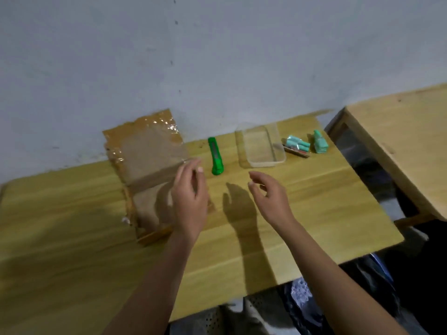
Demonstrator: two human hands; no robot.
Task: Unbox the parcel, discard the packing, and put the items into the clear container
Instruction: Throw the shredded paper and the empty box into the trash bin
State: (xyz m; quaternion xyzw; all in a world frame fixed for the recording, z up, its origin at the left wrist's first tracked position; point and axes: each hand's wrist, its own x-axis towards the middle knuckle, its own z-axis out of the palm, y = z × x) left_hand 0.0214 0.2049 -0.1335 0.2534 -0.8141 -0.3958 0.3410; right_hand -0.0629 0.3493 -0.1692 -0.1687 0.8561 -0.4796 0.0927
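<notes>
Brown taped parcel (147, 160) lies opened flat on desk (314, 213), 10 o'clock, far end against wall. Left hand (189, 201) over parcel's right edge; fingers (197, 165) loosely curled, nothing seen in grip; contact with parcel unclear. Green knife (216, 157) at 12 o'clock. Right hand (271, 199) above bare desk, fingers (254, 187) half-bent, empty. Clear container (263, 163) at 1 o'clock, empty. Teal packet (297, 144) and teal bottle (319, 142) at 2 o'clock, outside container.

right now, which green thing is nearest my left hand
The bright green box cutter, lying just right of your left hand. The paler teal pack and teal bottle sit past the clear container.
</notes>
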